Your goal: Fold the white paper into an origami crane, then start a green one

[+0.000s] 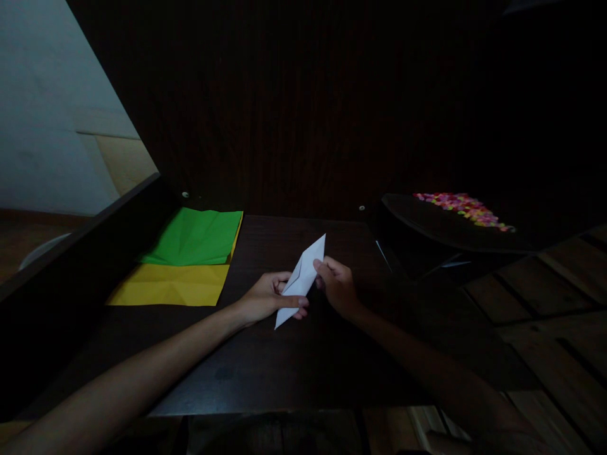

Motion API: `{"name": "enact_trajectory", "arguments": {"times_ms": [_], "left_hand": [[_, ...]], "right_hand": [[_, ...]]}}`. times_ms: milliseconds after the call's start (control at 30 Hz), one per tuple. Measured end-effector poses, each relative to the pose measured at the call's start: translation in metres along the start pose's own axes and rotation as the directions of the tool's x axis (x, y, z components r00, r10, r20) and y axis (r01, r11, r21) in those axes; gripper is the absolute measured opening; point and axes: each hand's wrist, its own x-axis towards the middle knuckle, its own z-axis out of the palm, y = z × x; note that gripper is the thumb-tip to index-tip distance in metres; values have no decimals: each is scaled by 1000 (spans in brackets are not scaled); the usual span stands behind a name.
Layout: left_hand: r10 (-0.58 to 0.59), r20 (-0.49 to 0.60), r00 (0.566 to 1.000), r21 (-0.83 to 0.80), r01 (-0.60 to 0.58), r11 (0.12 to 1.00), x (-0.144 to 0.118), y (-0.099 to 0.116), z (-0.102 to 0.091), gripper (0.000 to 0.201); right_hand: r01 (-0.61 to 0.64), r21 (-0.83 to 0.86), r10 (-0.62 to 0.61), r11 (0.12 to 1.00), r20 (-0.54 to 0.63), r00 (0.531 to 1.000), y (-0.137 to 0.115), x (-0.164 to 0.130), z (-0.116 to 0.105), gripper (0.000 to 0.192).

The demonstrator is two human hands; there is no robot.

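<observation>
A folded piece of white paper [306, 264], long and pointed at both ends, is held tilted above the dark tabletop. My left hand [274, 299] grips its lower part, with the thumb across the front and fingers behind. At its upper right edge, my right hand [337, 284] pinches the paper between thumb and fingers. A flap with a slanted fold line shows on the paper's left side. Some fingers of both hands are hidden behind the paper or in shadow.
Left of my hands, a green sheet [196, 237] lies over a yellow sheet [168, 285], both creased. A raised dark board [80, 284] edges the left side, and a tall dark panel [284, 114] stands behind. Small colourful pieces [465, 210] lie at the right.
</observation>
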Motion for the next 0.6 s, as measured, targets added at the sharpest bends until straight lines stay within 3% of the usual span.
{"name": "enact_trajectory", "arguments": {"times_ms": [333,600], "left_hand": [[15,-23,1000,-1,-15,1000,-1,5,-1,47],[123,-54,991,106,-116,988,-1,5,-1,39]], "right_hand": [[-35,59,36,998,-25,999,0,0,0,40],[-95,116,97,989,-12,995,0,1,1,43]]}}
